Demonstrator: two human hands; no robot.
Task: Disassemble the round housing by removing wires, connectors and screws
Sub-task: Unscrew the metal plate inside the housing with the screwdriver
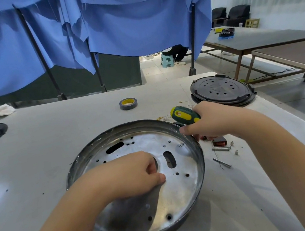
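The round housing (138, 179) sits in the lower middle of the picture, on the white table (50, 143). It looks like a big shallow metal pan with a dark rim.

A lot of the job looks done. No wires or plugs can be seen inside the pan. Its shiny floor shows many bare holes and two long slots. Loose parts lie on the table to the right of the pan: some long screws (221, 148), a few small white sleeves (236, 152), a small red and black part (219, 141) and thin yellow-tipped wires (161, 118) just above the rim.

Some work looks left. One screw (180, 145) can be seen in the pan floor, at the right side near the rim. There may be more under the hands, but that cannot be seen.

The left hand (135, 173) is inside the pan, near the middle. Its fingers are curled and the fingertips are pinched together, maybe on a small bit, but nothing can be seen between them.

The right hand (208, 123) is at the right rim of the pan. It holds a green and yellow screwdriver (185, 114) tight in its fist. The tip is hidden.

At the upper right of the table lies a dark round lid (222, 89). A roll of tape (128, 103) sits above the pan.
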